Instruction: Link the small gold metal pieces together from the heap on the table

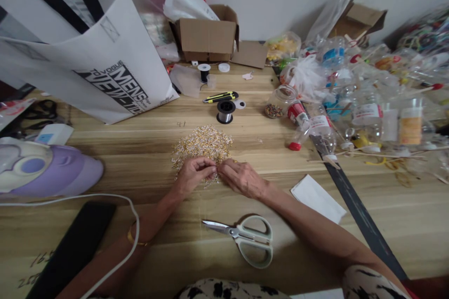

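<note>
Our left hand (pixel 190 175) and right hand (pixel 246 180) are pinched narrow, contents unclear, at the pile of tiny pieces (pixel 205 141) on the surface (pixel 140 154); a dragging wrist could scatter them.

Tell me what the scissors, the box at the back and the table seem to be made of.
Scissors: shiny metal blades, likely steel, given their silvery gleam; pale, smooth handles, probably plastic.
Box: matte brown cardboard, judging by its folded flaps.
Table: light, streaky wood grain with a slight sheen; could be real wood or a printed laminate.
</note>
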{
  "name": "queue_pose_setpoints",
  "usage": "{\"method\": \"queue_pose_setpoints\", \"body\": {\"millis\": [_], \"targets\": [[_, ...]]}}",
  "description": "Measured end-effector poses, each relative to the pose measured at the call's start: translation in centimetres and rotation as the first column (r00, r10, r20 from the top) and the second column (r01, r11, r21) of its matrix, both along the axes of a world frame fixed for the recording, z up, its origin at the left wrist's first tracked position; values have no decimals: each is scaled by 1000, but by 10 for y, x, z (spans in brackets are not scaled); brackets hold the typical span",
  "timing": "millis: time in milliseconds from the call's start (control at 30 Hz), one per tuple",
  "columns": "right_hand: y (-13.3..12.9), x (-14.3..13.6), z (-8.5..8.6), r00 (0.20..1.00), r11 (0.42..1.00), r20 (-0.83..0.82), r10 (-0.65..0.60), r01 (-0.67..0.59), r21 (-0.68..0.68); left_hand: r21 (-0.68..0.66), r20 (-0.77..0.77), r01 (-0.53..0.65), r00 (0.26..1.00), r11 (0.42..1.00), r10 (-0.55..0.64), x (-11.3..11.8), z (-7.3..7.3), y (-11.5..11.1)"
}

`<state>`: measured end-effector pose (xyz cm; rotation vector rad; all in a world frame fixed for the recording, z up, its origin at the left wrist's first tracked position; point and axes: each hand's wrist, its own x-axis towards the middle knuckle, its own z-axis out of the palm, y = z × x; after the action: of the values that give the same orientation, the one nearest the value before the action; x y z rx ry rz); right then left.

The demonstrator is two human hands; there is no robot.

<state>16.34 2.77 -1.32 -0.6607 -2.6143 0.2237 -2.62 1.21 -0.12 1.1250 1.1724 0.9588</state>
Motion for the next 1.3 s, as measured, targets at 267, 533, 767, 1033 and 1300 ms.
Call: {"method": "queue_pose_setpoints", "body": {"millis": [267, 533, 767, 1033, 1300], "targets": [[2, 0, -2, 999, 1000, -47, -15, 15, 10, 94, -14, 54, 999, 994, -53, 1, 2, -2], [0, -1, -4, 999, 995, -44, -12, 16, 98, 250, -196, -7, 979, 968, 58, 6, -9, -8], [0, 0, -11, 1000, 989, -12, -2, 4, 151, 409, -419, 78, 901, 909, 112, 7, -10, -10], [-1, -1, -6, 996, 989, -85, -26, 37, 141, 365, -267, 66, 963, 928, 37, 7, -9, -8], [-2, 0, -7, 992, 997, -109, -71, 72, 6, 132, -146, 23, 989, 991, -3, 8, 0, -9]]}}
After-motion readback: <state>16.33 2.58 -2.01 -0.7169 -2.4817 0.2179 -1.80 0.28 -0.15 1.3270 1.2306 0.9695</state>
